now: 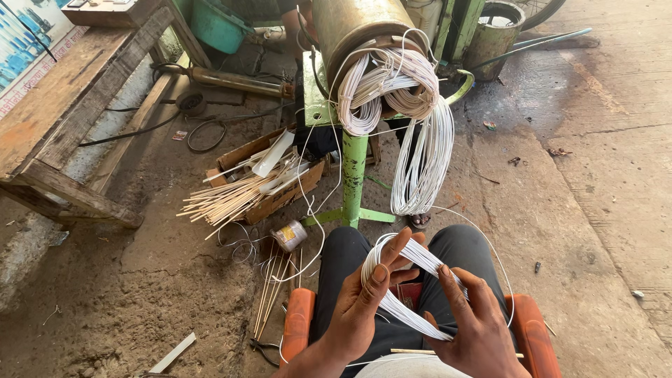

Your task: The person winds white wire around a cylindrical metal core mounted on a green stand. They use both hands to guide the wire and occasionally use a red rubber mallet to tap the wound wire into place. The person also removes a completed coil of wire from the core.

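White insulated wire fills the middle of the view; a small coil of it sits in the person's lap, stretched between both hands above the dark trousers and the orange seat. As a judgement, the work on this coil looks partly done: many turns already lie bundled in a tidy oval, yet 1 loose strand arcs away from it to the right, so the end is not yet tucked or tied; larger white coils hang from the cylindrical metal body on the green stand ahead, and whether those count as finished I cannot tell.

Left hand comes up from below with the palm turned toward the camera; its fingers pass through the loop and close around the upper-left bend, the index finger stretched up along the strands. Right hand is set just beside it, back of the hand toward the camera; its fingers curl narrow over the lower-right run of the bundle, the thumb pressing the strands from above.

On the dirt floor to the left lie a cardboard box spilling pale thin sticks, a small tin can, and dark pliers near the seat; a worn wooden table stands further left.
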